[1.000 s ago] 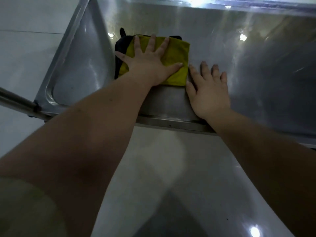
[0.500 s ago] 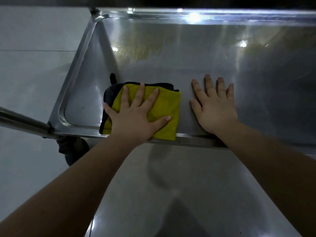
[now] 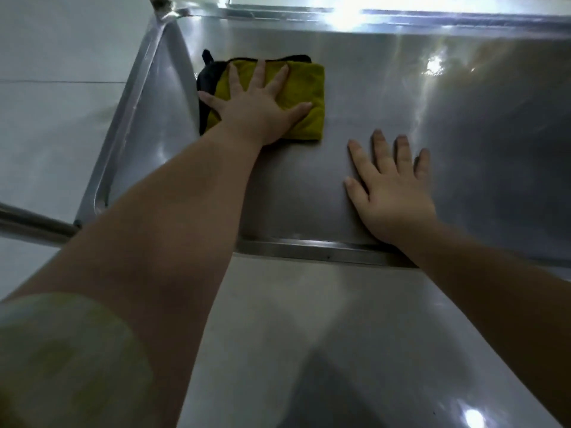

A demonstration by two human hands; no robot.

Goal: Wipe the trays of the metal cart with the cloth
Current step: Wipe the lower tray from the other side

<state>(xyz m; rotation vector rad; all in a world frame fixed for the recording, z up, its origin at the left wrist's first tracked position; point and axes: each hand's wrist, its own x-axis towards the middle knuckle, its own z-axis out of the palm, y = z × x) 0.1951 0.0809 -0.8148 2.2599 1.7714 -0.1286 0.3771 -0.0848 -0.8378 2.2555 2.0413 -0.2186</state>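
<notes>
Head view recorded the cloth point(image 3: 304, 88), yellow over a dark backing, folded flat beneath the left grip point(image 3: 256, 109), whose fingers were spread straight and pressing on it, not curled round it. It lay on the tray point(image 3: 324, 250) floor, close to the side wall beyond the little finger. The right grip point(image 3: 392, 193), equally flat and wide, rested on bare metal to the thumb side, apart from the cloth. Risk noted: under palm pressure alone the fold could bunch or slip out, leaving the corner unwiped.
</notes>
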